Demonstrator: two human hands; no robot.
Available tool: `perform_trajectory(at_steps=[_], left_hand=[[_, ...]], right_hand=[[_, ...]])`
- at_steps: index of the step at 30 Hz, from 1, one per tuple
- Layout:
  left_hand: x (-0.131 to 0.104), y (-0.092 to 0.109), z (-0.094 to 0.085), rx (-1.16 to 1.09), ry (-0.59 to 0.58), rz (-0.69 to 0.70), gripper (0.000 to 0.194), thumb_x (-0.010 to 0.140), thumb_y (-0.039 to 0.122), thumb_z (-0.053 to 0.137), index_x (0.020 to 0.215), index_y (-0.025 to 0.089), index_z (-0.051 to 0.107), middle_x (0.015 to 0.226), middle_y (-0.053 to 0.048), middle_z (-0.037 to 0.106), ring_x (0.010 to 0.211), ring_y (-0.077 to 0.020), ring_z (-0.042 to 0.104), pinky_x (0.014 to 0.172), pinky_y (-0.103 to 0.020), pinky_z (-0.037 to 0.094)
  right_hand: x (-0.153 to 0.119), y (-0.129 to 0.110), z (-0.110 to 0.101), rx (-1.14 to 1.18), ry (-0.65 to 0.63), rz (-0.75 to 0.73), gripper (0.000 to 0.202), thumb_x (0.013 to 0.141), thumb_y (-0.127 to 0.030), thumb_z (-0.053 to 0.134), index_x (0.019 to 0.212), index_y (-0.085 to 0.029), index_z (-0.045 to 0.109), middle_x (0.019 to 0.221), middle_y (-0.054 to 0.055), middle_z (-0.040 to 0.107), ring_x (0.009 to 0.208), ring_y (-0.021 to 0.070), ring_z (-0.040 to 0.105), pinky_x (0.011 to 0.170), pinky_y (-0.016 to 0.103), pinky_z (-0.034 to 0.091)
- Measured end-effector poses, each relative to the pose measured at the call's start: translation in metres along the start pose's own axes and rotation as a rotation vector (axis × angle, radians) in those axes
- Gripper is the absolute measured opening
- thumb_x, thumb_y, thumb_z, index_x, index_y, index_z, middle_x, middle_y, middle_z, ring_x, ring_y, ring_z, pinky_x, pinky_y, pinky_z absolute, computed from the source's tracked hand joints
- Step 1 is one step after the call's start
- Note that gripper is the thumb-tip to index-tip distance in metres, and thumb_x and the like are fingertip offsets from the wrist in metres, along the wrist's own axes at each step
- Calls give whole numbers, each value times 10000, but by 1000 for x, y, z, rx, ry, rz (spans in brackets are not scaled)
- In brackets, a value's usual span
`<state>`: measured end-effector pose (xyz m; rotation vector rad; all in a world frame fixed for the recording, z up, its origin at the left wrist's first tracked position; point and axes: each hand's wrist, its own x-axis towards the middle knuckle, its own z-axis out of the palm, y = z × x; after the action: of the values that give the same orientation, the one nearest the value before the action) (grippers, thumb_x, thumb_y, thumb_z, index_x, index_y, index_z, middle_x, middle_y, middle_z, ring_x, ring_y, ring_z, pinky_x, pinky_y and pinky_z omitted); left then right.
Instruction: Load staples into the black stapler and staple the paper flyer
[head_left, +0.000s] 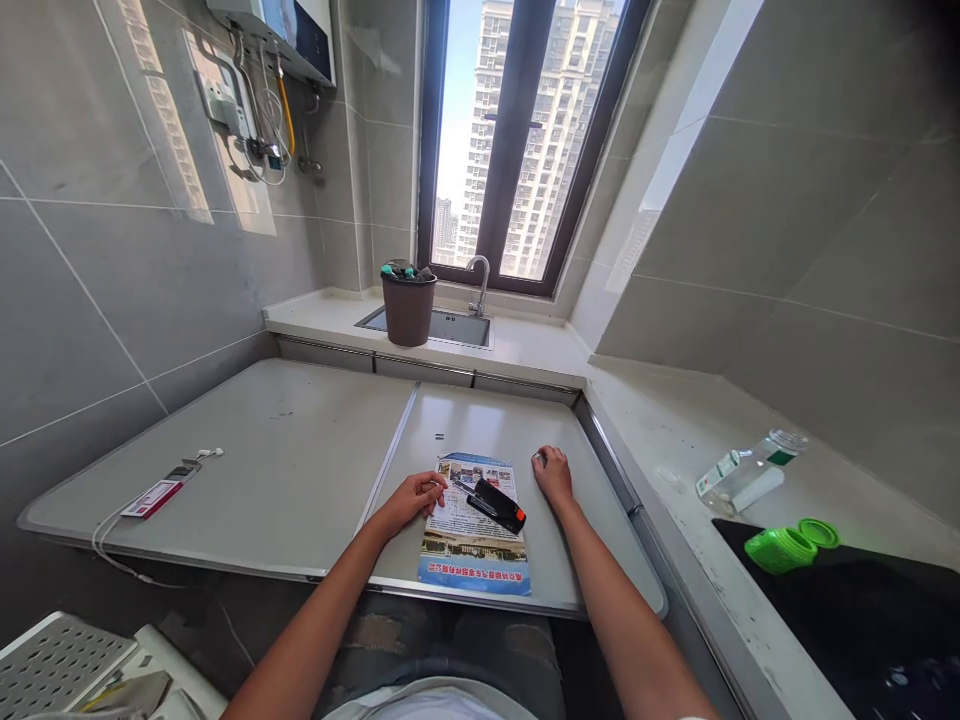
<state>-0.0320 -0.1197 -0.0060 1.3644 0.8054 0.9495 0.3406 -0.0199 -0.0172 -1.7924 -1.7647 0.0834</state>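
A printed leaflet [472, 573] lies on the folding table [307, 430] in front of me. On top of it rests a black stapler [493, 503] with a red-orange tip, its arms spread apart. My left hand [415, 497] is at the leaflet's left edge, fingers curled near the stapler's end; whether it holds anything cannot be made out. My right hand [553, 472] rests on the table right of the leaflet, fingers curled round a small dark thing too small to name. Small dark staple strips [439, 436] lie beyond the leaflet.
A brown bin [409, 310] stands by the sink [457, 328]. At the left lies a red and white box [154, 497] with a cable. On the right counter are a clear jar [757, 470] and an open green container [781, 549].
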Motion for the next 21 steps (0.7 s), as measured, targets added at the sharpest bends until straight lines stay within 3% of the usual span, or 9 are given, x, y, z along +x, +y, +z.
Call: perform_trajectory(at_steps=[3, 7, 13, 17, 20, 21], left_hand=[[0, 3, 2, -13, 12, -8, 548, 863, 642, 775, 1024, 136, 642, 775, -34, 685, 564, -93, 507, 562, -229, 376], [1, 5, 3, -30, 5, -14, 547, 850, 642, 787, 991, 135, 640, 760, -21, 669, 553, -86, 482, 569, -233, 377], [4, -3, 2, 6, 32, -6, 516, 880, 636, 745, 970, 138, 643, 746, -16, 653, 557, -95, 492, 577, -239, 384], [23, -8, -4, 197, 247, -27, 433, 938, 603, 603, 906, 172, 618, 678, 1, 607, 544, -145, 524, 563, -273, 399], [50, -6, -13, 704, 508, 58, 337, 963, 455, 538, 812, 174, 646, 681, -29, 613, 651, -199, 594, 658, -314, 445], [60, -4, -17, 761, 553, 70, 306, 970, 401, 524, 831, 167, 664, 723, -52, 637, 712, -223, 620, 713, -338, 464]], right_hand=[[-8, 8, -4, -33, 1, 19, 183, 892, -237, 558, 1001, -159, 683, 983, 101, 696, 929, 236, 598, 848, 299, 428], [-33, 13, -12, -104, -32, 18, 190, 929, -200, 517, 798, -183, 654, 827, 73, 645, 827, 219, 567, 775, 297, 384], [-82, 4, -23, -289, -83, -31, 233, 1023, -234, 518, 880, -193, 697, 987, 97, 663, 969, 239, 601, 798, 316, 366], [-94, -3, -27, -320, -106, -48, 220, 1041, -235, 519, 919, -198, 697, 1026, 96, 671, 1004, 237, 613, 812, 320, 366], [-95, -5, -29, -317, -105, -45, 220, 1042, -229, 519, 906, -199, 689, 1021, 95, 671, 1001, 231, 609, 815, 316, 366], [-95, -5, -29, -315, -107, -45, 220, 1041, -228, 520, 901, -199, 686, 1014, 93, 669, 998, 229, 608, 815, 314, 366]])
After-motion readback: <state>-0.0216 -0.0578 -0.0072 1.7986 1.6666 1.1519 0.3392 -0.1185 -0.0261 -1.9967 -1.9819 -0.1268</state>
